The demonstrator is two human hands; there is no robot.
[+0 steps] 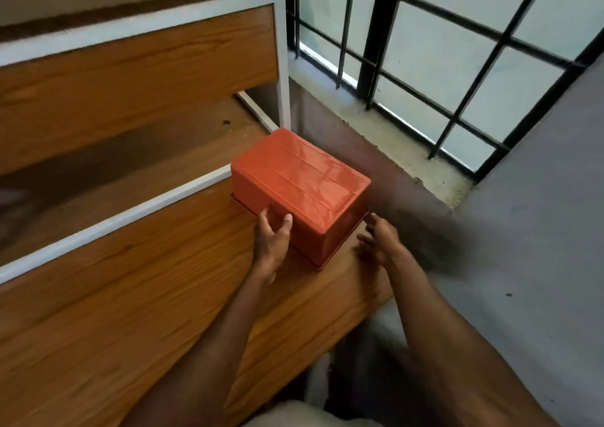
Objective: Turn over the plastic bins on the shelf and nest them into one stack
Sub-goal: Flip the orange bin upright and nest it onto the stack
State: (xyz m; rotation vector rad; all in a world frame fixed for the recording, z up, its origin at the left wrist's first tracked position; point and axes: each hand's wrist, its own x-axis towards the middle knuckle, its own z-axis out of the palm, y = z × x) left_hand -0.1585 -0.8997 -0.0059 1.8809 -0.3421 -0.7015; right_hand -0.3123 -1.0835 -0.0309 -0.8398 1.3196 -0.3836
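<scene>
An orange plastic bin (302, 181) lies upside down on the wooden shelf board (130, 296), near its right end, bottom face up and rim on the wood. My left hand (273, 240) rests against the bin's near left corner, thumb and fingers spread on the side wall. At the bin's near right corner my right hand (379, 240) hovers with fingers apart, close to the rim; I cannot tell whether it touches. No other bin is in view.
The shelf unit has white metal rails (114, 217) and further wooden boards stepping back on the left. A white upright post (282, 51) stands behind the bin. A barred window (441, 60) with a concrete sill (392, 152) lies to the right, beside a grey wall (523, 263).
</scene>
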